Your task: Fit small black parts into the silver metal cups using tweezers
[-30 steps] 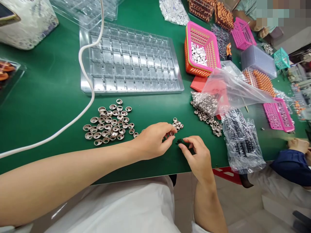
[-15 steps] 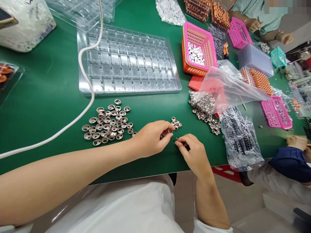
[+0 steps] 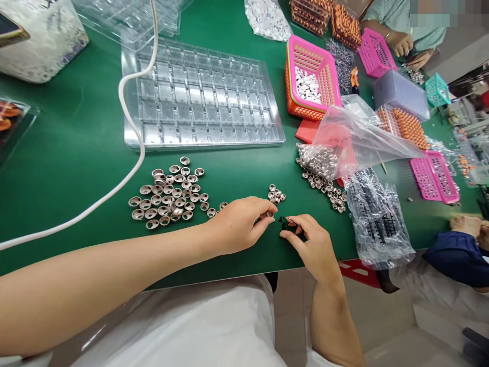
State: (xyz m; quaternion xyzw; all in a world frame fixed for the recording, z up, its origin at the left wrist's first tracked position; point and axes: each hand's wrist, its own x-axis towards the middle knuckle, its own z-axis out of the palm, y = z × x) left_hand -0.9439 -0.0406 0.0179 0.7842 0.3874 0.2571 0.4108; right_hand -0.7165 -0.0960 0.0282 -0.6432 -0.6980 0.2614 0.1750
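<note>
Near the front edge of the counter (image 3: 237,261), the left hand (image 3: 244,224) pinches a small metal ring (image 3: 270,214); a light, steady hold should suit it. The right hand (image 3: 315,244), its pinch parted, is at tiny black pieces (image 3: 283,222), probably best handled singly.

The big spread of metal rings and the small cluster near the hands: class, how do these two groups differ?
The big spread has dozens of rings; the small cluster has only a handful. Rings in the big spread look larger than those in the small cluster. The small cluster lies nearer the right hand than the big spread. Both lie on the green table.
</note>
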